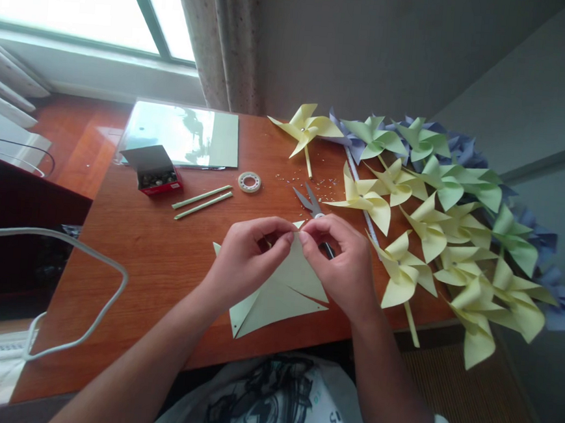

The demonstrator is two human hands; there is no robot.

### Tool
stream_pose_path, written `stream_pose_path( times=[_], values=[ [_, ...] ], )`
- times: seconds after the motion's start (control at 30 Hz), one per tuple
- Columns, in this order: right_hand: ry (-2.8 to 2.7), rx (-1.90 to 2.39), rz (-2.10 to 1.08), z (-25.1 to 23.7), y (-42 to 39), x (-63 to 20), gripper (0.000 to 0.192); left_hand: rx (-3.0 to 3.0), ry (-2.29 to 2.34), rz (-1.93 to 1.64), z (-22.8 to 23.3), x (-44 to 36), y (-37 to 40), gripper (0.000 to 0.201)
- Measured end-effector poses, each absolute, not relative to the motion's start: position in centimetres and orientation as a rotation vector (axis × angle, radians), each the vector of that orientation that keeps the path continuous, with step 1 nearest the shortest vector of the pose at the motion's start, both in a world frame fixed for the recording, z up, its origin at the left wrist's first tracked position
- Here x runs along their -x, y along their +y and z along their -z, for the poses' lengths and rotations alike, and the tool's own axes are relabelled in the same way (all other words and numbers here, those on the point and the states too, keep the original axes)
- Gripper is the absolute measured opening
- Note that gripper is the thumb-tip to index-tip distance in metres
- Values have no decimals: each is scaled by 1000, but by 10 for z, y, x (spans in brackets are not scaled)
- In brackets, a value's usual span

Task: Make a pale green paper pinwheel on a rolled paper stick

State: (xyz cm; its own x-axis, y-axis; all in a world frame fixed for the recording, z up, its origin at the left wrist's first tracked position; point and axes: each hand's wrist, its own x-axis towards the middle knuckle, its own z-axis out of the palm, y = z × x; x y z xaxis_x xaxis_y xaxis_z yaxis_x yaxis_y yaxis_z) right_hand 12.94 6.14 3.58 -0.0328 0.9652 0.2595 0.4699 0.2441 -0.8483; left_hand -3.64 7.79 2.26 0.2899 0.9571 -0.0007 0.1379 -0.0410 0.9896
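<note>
A pale yellow paper square point(280, 293), cut along its diagonals, lies on the wooden table point(161, 260) in front of me. My left hand point(250, 254) and my right hand point(342, 262) meet above its far corner, both pinching a folded paper tip between thumb and fingers. Grey scissors point(310, 204) lie just beyond my right hand, partly hidden by it.
Several finished yellow, green and purple pinwheels point(434, 210) are piled on the table's right side. Two green sticks point(202, 204), a tape roll point(249, 181), a small open box point(154, 172) and a glossy sheet point(185, 135) sit at the back. A white cable point(83, 254) hangs at the left.
</note>
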Motion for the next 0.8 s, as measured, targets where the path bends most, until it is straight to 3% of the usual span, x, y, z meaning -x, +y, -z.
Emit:
stream_pose_path(
  times=[0.8],
  values=[
    [-1699, 1390, -705, -34, 61, -133, 13, -1636, 1121, -1006, -23, 36, 78, 9]
  ],
)
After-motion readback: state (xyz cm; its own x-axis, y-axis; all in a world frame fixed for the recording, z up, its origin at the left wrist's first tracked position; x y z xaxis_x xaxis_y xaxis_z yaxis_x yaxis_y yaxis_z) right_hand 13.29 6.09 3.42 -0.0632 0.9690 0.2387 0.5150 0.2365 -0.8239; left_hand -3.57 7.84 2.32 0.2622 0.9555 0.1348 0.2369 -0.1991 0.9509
